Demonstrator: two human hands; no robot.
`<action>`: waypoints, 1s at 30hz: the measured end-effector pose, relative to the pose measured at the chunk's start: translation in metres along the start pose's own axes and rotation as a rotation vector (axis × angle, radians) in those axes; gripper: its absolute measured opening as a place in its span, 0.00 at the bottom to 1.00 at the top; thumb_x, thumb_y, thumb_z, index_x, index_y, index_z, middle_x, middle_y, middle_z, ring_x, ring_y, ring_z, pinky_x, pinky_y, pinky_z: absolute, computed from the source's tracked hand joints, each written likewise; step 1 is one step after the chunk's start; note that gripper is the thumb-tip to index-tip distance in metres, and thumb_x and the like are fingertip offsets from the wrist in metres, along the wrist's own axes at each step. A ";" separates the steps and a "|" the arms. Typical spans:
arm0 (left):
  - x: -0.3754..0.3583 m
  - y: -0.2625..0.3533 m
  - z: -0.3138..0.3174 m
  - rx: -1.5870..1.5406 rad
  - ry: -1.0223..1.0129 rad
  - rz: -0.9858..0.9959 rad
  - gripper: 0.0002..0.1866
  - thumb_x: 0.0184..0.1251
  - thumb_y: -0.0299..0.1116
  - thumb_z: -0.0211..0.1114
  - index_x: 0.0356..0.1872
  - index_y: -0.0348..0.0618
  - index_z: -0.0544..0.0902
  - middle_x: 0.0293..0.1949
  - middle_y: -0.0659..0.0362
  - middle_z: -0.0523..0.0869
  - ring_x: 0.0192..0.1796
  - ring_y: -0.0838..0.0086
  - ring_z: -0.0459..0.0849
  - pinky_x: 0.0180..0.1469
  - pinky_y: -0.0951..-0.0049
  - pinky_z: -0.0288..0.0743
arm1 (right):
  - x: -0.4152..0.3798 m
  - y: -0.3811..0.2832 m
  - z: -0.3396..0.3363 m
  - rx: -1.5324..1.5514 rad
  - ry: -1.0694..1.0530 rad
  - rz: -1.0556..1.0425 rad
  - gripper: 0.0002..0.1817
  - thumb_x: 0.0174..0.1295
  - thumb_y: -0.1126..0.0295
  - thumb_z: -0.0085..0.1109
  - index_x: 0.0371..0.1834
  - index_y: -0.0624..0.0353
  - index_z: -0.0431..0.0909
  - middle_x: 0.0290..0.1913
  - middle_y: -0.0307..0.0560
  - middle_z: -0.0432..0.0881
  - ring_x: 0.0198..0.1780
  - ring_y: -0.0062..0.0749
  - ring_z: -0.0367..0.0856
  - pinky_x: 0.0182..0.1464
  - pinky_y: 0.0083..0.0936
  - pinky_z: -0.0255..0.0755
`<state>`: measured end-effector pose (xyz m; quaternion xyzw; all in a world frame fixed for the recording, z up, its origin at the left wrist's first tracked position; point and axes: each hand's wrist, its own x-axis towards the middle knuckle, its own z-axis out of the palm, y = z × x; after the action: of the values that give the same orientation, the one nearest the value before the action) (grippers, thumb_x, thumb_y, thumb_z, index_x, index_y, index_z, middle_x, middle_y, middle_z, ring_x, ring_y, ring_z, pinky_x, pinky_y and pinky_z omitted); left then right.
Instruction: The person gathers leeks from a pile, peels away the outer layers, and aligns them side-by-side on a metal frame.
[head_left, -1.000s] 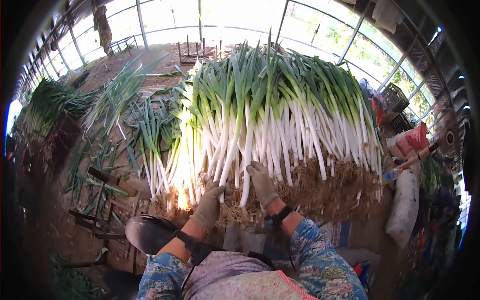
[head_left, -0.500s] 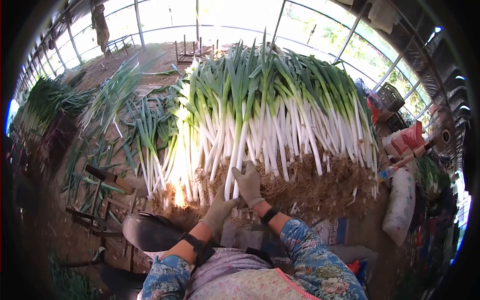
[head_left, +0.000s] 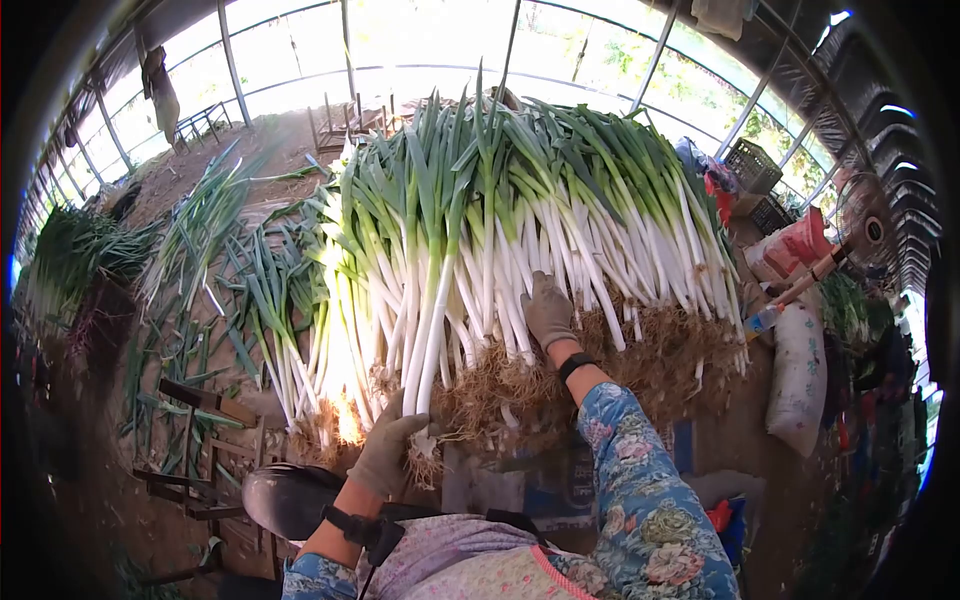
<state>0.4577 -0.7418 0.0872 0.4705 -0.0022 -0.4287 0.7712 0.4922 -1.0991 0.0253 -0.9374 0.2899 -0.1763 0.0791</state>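
Long leeks with white stalks and green tops lie in a wide pile (head_left: pixel 560 190), their brown roots toward me. My gloved left hand (head_left: pixel 388 445) is closed round the lower ends of a couple of leeks (head_left: pixel 428 340), just above their roots, at the pile's near edge. These leeks lie over the others, tops pointing away. Further right and farther forward, my gloved right hand (head_left: pixel 548 310) reaches onto the white stalks of the pile, its fingers against them. Whether it grips a stalk I cannot make out.
Loose leaves (head_left: pixel 200 220) and a dark leek bundle (head_left: pixel 90 250) lie at the left. A wooden frame (head_left: pixel 215 410) stands near my shoe (head_left: pixel 290 500). At the right are a white sack (head_left: pixel 797 380), a fan (head_left: pixel 865 225), a red bag (head_left: pixel 790 245) and crates (head_left: pixel 752 167).
My right hand has left the held leeks and moved right and forward onto the pile. My left hand has shifted left and nearer with the leeks, and their roots now show. The view has shifted.
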 end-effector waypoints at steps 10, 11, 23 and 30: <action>-0.004 0.002 0.006 0.014 -0.021 -0.042 0.29 0.63 0.27 0.62 0.67 0.40 0.68 0.41 0.59 0.81 0.38 0.77 0.83 0.39 0.78 0.82 | -0.011 -0.017 -0.024 0.551 -0.290 0.003 0.22 0.61 0.57 0.64 0.52 0.62 0.80 0.50 0.64 0.84 0.52 0.57 0.83 0.57 0.43 0.74; -0.005 0.003 0.005 0.022 -0.031 -0.043 0.29 0.63 0.28 0.62 0.67 0.39 0.69 0.41 0.59 0.81 0.39 0.77 0.83 0.40 0.78 0.81 | -0.013 -0.016 -0.026 0.503 -0.207 -0.021 0.22 0.61 0.57 0.64 0.52 0.61 0.80 0.50 0.62 0.84 0.52 0.55 0.82 0.56 0.43 0.74; -0.005 -0.002 0.008 -0.004 -0.046 -0.040 0.27 0.64 0.27 0.62 0.65 0.42 0.69 0.38 0.61 0.81 0.36 0.78 0.84 0.35 0.79 0.82 | 0.026 0.097 -0.049 0.200 -0.031 0.124 0.25 0.66 0.57 0.62 0.60 0.61 0.75 0.42 0.56 0.87 0.36 0.45 0.86 0.42 0.42 0.81; -0.003 -0.012 0.009 -0.028 -0.038 -0.050 0.26 0.63 0.26 0.62 0.64 0.42 0.70 0.39 0.60 0.80 0.37 0.78 0.83 0.36 0.79 0.82 | -0.040 -0.006 -0.075 1.974 -0.470 0.393 0.17 0.78 0.62 0.47 0.58 0.66 0.72 0.36 0.45 0.79 0.28 0.21 0.76 0.30 0.18 0.78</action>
<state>0.4442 -0.7488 0.0842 0.4514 0.0008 -0.4566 0.7667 0.4363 -1.0744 0.0847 -0.4019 0.1415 -0.1321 0.8950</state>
